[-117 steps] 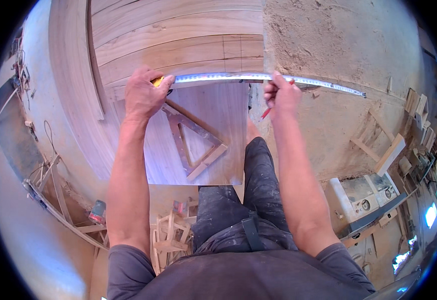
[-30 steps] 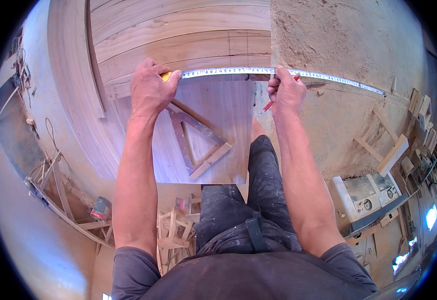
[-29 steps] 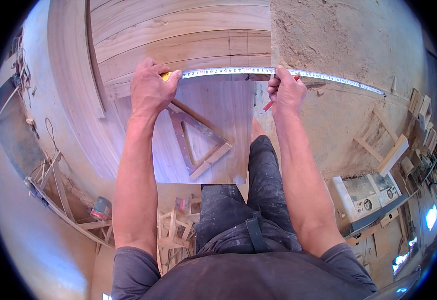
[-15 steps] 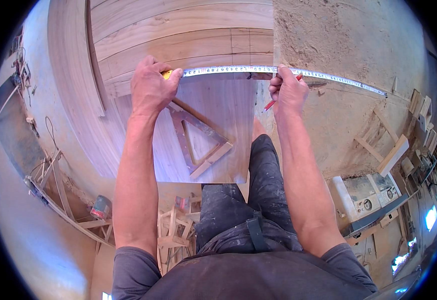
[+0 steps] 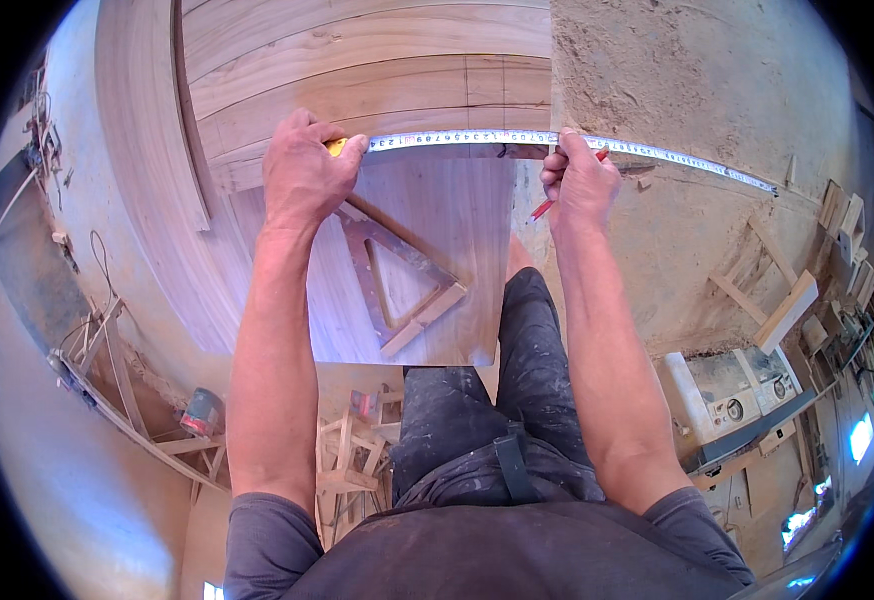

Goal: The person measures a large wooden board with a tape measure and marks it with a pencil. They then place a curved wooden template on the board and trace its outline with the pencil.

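Observation:
My left hand [image 5: 307, 170] is closed around the yellow case of a tape measure [image 5: 336, 147], mostly hidden by the fingers. Its pale blade [image 5: 457, 138] runs out to the right across the boards. My right hand [image 5: 581, 180] pinches the blade near the boards' right edge, and a red pencil [image 5: 542, 210] sticks out of the same grip. Beyond that hand the blade's free end hangs out to the right, over the floor. Below the blade, a wooden triangle square [image 5: 397, 275] lies on the smooth wooden panel [image 5: 467, 210].
Planks [image 5: 377, 60] with pencil lines at their right side lie beyond the blade. A long narrow board [image 5: 189, 130] lies at the left. Wooden offcuts [image 5: 787, 310] and a dusty device with round dials [image 5: 732, 400] stand at the right. A tin [image 5: 202, 412] is at lower left.
Almost nothing differs. Both hands and the tape blade have shifted very slightly to the right in the picture; the grips are the same.

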{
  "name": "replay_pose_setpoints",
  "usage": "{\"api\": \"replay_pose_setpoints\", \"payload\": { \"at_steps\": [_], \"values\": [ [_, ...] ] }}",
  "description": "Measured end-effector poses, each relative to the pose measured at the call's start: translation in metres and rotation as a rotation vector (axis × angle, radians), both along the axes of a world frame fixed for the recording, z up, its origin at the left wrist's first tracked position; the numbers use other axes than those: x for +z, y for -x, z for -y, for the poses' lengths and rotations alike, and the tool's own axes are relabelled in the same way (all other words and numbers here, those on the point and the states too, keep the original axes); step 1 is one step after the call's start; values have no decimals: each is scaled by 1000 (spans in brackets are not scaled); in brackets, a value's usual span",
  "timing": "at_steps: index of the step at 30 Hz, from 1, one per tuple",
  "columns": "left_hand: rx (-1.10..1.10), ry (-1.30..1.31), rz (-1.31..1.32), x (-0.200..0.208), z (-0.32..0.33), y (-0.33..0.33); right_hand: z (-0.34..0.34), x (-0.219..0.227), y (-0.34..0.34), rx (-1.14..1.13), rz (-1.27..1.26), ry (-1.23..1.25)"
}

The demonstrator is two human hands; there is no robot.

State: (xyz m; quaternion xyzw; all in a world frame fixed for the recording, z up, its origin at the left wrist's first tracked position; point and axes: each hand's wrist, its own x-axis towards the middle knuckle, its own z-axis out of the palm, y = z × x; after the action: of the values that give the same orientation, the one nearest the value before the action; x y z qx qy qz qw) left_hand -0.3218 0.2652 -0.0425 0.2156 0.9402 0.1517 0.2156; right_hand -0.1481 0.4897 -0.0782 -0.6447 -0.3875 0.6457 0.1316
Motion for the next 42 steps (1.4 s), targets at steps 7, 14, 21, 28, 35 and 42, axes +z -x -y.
{"api": "replay_pose_setpoints", "payload": {
  "at_steps": [7, 14, 21, 28, 35, 42],
  "values": [
    [8, -8, 14, 0, -1, 0, 0, 1, 1, -3, 8, 4],
    [19, 0, 18, 0, -2, 1, -1, 2, 2, -8, 18, 24],
    [24, -3, 23, -1, -2, 1, -2, 5, 3, 9, 27, 28],
    [20, 14, 26, 1, -3, 1, -2, 5, 6, -9, 50, 12],
    [22, 48, 37, 4, -5, 2, -2, 5, 6, -12, 30, 20],
    [26, 53, 47, 5, -6, 2, -2, 5, 6, 0, 33, 21]
  ]
}}
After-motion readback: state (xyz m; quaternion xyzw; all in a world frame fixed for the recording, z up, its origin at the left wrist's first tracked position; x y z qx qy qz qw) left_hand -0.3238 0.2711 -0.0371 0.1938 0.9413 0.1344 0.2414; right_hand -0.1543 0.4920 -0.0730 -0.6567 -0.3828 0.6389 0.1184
